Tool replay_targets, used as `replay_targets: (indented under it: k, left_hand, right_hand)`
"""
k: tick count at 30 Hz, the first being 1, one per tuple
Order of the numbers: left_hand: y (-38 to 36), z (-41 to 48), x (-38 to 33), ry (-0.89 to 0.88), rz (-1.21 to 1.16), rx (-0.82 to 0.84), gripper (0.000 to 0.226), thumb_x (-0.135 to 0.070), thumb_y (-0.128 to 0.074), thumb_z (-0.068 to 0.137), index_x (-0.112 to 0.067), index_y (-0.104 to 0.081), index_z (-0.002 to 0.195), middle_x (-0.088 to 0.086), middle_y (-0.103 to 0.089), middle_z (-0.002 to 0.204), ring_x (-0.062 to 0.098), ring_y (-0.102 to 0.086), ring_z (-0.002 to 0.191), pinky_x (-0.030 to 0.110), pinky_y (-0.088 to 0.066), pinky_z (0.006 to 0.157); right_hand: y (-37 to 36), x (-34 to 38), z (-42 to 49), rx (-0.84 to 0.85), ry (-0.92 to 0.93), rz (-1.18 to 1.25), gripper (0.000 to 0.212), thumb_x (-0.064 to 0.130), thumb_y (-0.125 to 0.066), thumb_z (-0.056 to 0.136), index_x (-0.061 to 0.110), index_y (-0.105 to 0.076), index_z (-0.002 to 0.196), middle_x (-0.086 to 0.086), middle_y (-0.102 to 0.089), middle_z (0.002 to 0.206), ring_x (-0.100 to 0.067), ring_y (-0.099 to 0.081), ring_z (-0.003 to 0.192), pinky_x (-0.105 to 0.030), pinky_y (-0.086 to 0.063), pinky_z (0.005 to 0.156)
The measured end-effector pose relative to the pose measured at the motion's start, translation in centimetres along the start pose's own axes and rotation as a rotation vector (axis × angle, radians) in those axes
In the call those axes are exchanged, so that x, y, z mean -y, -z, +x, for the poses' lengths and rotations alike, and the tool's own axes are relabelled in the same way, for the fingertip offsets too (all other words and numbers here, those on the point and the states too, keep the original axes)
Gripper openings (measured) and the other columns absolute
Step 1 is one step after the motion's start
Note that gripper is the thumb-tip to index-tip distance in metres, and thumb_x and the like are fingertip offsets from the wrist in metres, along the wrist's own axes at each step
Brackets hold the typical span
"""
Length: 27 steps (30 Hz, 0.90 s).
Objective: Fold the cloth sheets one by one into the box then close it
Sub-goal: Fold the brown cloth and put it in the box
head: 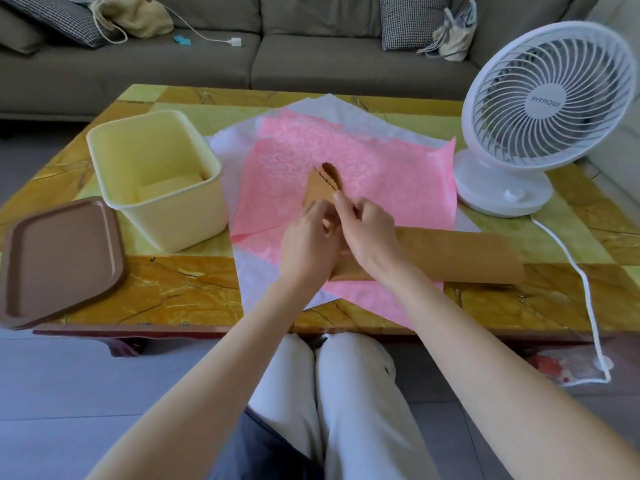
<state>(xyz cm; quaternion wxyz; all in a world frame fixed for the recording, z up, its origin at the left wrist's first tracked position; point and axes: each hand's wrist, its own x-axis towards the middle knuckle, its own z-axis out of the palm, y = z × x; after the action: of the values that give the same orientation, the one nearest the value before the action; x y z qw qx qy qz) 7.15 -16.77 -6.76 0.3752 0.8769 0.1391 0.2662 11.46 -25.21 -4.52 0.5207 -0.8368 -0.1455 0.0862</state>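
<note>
L hand (308,233) & R hand (367,226) are both pinching the lifted left end of the tan cloth (460,254), its folded length lying across the pink sheet (381,174), right of the box (166,216). Risk: the layers may be slipping apart if either pinch loosens or the fan (543,98) is blowing. The lid (59,258) is lying left of the box, not obstructing its open top.

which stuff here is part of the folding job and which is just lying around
For the job: tan cloth, pinched by left hand and right hand; pink cloth; white cloth; yellow box; brown lid.

Just lying about: white fan, fan cord, sofa, charger plug, beige bag.
</note>
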Motion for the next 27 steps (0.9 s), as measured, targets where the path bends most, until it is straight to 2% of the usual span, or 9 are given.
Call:
replay_targets:
  k: [4,7,10,12,15,19,21,24,27]
  left_hand:
    - [-3.0,-1.0,-1.0,-0.095,-0.049,0.199,0.024,-0.008,-0.056,0.085,-0.016,-0.065,0.106,-0.001,-0.060,0.102,0.020,-0.061,0.089,0.030,-0.046,0.075]
    - [-5.0,-1.7,0.1,-0.124,0.186,0.340,0.047,-0.015,-0.057,0.080,-0.022,-0.050,0.126,0.000,-0.048,0.121,0.023,-0.045,0.115,0.034,-0.033,0.096]
    - [-6.0,-1.9,1.6,-0.098,0.331,0.357,0.055,-0.016,-0.056,0.080,-0.021,-0.041,0.133,0.001,-0.039,0.132,0.025,-0.035,0.126,0.035,-0.027,0.103]
    - [-6.4,-2.0,2.2,-0.131,0.368,0.390,0.058,-0.020,-0.055,0.082,-0.022,-0.037,0.137,0.001,-0.034,0.143,0.025,-0.028,0.134,0.037,-0.023,0.108]
    - [-6.4,-1.8,2.4,-0.144,0.308,0.495,0.053,-0.040,-0.046,0.093,-0.027,-0.031,0.142,-0.005,-0.024,0.152,0.018,-0.018,0.142,0.037,-0.020,0.112]
    - [-6.9,-0.2,2.3,-0.157,0.417,0.560,0.046,-0.033,-0.033,0.099,-0.025,-0.029,0.145,-0.007,-0.021,0.155,0.022,-0.025,0.136,0.037,-0.026,0.108]
    - [-7.3,0.7,2.5,-0.142,0.525,0.612,0.045,-0.031,-0.031,0.100,-0.022,-0.032,0.144,-0.006,-0.022,0.155,0.025,-0.027,0.133,0.038,-0.028,0.106]
    - [-8.0,1.4,2.6,-0.073,0.533,0.689,0.046,-0.029,-0.034,0.100,-0.019,-0.033,0.144,-0.003,-0.022,0.155,0.029,-0.028,0.132,0.041,-0.032,0.105]
    - [-8.1,1.4,2.6,0.069,0.275,0.524,0.054,-0.012,-0.046,0.092,-0.011,-0.028,0.142,0.012,-0.023,0.147,0.036,-0.045,0.116,0.042,-0.045,0.090]
  right_hand:
    - [3.9,-1.9,1.1,-0.112,-0.119,-0.157,0.025,0.023,-0.053,0.084,0.003,-0.065,0.073,-0.010,-0.071,0.071,-0.024,-0.068,0.066,-0.038,-0.059,0.064]
    - [6.3,-4.4,1.6,-0.138,-0.211,-0.183,0.025,0.019,-0.055,0.079,-0.005,-0.062,0.073,-0.016,-0.069,0.069,-0.031,-0.069,0.069,-0.048,-0.058,0.071]
    - [7.3,-7.1,1.7,-0.135,-0.268,-0.157,0.024,0.016,-0.054,0.082,0.005,-0.050,0.061,-0.008,-0.056,0.062,-0.035,-0.068,0.072,-0.053,-0.057,0.073]
    - [7.6,-8.6,1.7,-0.141,-0.287,-0.201,0.030,0.014,-0.051,0.086,0.011,-0.040,0.058,-0.008,-0.045,0.062,-0.029,-0.058,0.063,-0.042,-0.055,0.062]
    - [7.4,-10.6,1.4,-0.113,-0.349,-0.296,0.038,0.010,-0.045,0.093,0.014,-0.031,0.057,-0.001,-0.037,0.059,-0.015,-0.037,0.052,-0.023,-0.026,0.046]
    - [7.0,-12.9,1.4,-0.149,-0.377,-0.289,0.015,0.011,-0.046,0.095,0.012,-0.041,0.081,0.004,-0.037,0.064,-0.012,-0.041,0.057,-0.020,-0.028,0.048]
    - [7.0,-13.1,1.3,-0.145,-0.372,-0.285,0.005,0.013,-0.045,0.097,0.009,-0.043,0.099,0.002,-0.044,0.072,-0.016,-0.049,0.066,-0.023,-0.038,0.061]
    - [7.3,-12.5,0.8,-0.129,-0.377,-0.293,0.042,0.013,-0.043,0.099,-0.006,-0.033,0.135,-0.017,-0.053,0.123,-0.030,-0.052,0.115,-0.028,-0.041,0.086]
    - [7.1,-12.5,0.5,-0.150,-0.357,-0.320,0.044,0.011,-0.043,0.099,-0.006,-0.030,0.137,-0.020,-0.049,0.129,-0.029,-0.052,0.116,-0.025,-0.039,0.081]
